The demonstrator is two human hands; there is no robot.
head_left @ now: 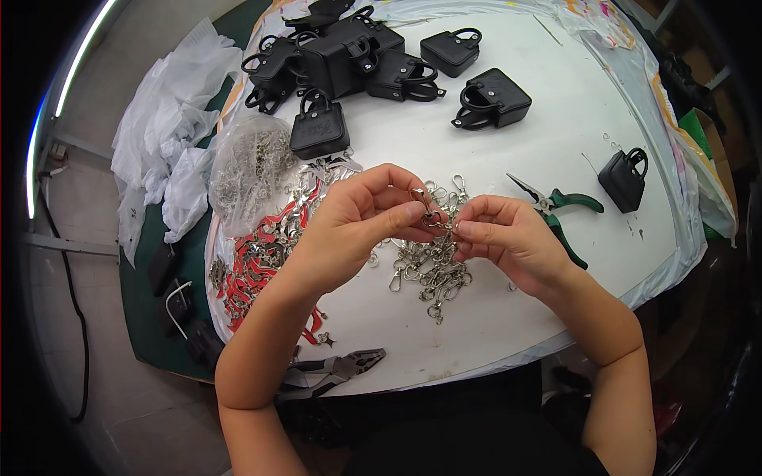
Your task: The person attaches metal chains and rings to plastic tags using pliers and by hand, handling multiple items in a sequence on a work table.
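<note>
Between thumb and fingers, my left hand (pixel 361 218) grips a silver swivel snap hook (pixel 421 196). My right hand (pixel 508 234) is close beside it, thumb and index finger pinched at the ring end of the hook; whatever small piece they hold is mostly hidden. Below both hands lies a pile of silver snap hooks (pixel 432 274) with rings. To the left of my left wrist, a heap of red and silver metal charms (pixel 258 274) spreads over the table.
Several small black handbags (pixel 341 59) are piled at the back; another black bag (pixel 623 181) stands far right. Green-handled needle-nose pliers (pixel 556 202) lie right of my hand. Combination pliers (pixel 337 370) rest at the front edge. A clear bag of rings (pixel 250 170) sits left on the white table (pixel 571 103).
</note>
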